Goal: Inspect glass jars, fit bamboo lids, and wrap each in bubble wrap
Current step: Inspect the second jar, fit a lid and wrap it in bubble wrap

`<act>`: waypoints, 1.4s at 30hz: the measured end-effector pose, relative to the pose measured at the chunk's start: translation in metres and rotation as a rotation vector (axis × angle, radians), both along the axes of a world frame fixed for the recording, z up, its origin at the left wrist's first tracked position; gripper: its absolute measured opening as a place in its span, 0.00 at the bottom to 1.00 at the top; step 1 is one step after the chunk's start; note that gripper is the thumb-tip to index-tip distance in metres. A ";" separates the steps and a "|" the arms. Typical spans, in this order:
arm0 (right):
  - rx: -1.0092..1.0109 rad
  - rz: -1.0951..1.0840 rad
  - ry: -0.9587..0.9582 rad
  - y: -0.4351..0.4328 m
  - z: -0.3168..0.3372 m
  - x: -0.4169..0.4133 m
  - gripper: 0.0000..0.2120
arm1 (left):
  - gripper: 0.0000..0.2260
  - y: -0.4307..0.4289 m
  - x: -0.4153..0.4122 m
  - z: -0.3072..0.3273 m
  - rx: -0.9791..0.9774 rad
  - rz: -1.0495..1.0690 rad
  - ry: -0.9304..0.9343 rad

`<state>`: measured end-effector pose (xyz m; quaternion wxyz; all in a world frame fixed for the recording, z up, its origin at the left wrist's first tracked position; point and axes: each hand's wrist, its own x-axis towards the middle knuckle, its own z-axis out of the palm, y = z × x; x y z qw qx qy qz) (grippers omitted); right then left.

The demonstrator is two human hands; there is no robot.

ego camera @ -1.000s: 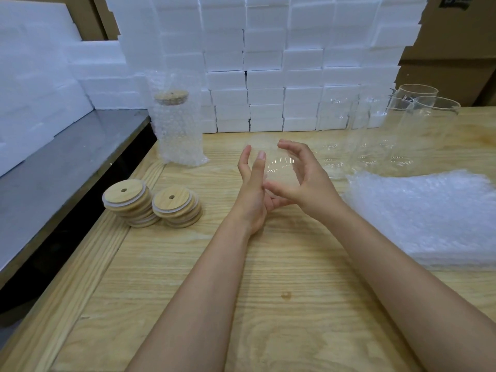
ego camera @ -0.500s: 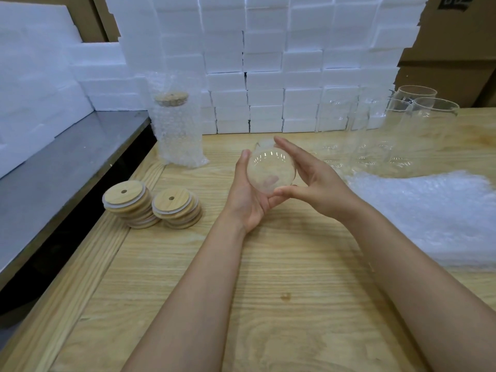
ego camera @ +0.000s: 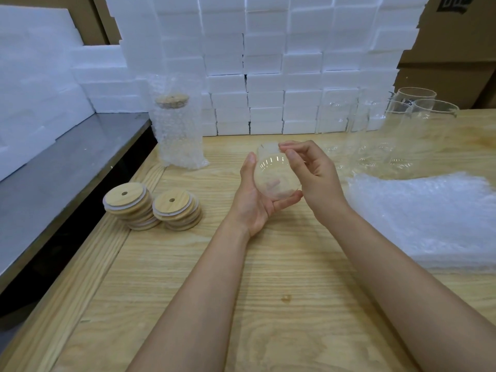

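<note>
A clear glass jar [ego camera: 275, 178] lies tilted above the middle of the wooden table, its round base turned toward me. My left hand [ego camera: 255, 202] cradles it from below, thumb up along its left side and fingers curled under it. My right hand [ego camera: 311, 175] holds the jar's right side, with thumb and forefinger curled at its upper edge. Two stacks of bamboo lids [ego camera: 153, 208] sit to the left. A stack of bubble wrap sheets [ego camera: 429, 218] lies on the right.
One lidded jar wrapped in bubble wrap [ego camera: 178, 124] stands at the back left. Several bare glass jars [ego camera: 397, 130] stand at the back right. White foam blocks [ego camera: 268, 63] form a wall behind, and a grey shelf [ego camera: 53, 178] runs along the left.
The jar has tipped so its base faces me and has come slightly nearer. My left hand slid under it, and my right hand's fingers curled up onto its top edge.
</note>
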<state>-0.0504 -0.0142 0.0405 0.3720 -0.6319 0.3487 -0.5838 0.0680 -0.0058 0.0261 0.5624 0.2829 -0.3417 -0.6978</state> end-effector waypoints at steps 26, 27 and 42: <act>-0.163 -0.227 0.185 0.005 -0.021 0.014 0.16 | 0.28 -0.003 -0.007 0.003 0.087 0.047 0.024; -0.164 -0.252 0.179 0.005 -0.022 0.014 0.16 | 0.28 -0.003 -0.007 0.003 0.090 0.048 0.016; -0.057 -0.145 0.090 0.002 -0.024 0.012 0.22 | 0.28 -0.001 -0.009 0.002 0.090 0.111 -0.053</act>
